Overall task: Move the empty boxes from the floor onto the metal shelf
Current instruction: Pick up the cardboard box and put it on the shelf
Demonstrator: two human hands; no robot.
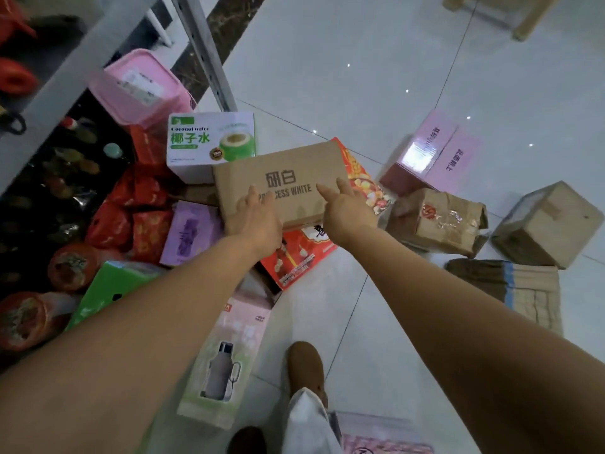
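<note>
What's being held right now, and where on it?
Brown cardboard box: left hand and right hand on its near edge, fingers straight over the printed face; left thumb hidden.

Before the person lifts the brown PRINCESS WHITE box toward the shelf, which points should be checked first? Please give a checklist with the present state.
1. Grip on the brown box: the left hand and the right hand lie at its near edge with fairly straight fingers, no grasp yet. Not ok.
2. Top of the box free: nothing lies on it. Ok.
3. Box free to rise: it rests on the red printed box, beside the coconut water box; whether those two touch, cannot tell.
4. Free place on the metal shelf: mostly out of view. Cannot tell.
5. Footing: the pink bottle box lies close by the shoe. Not ok.
</note>
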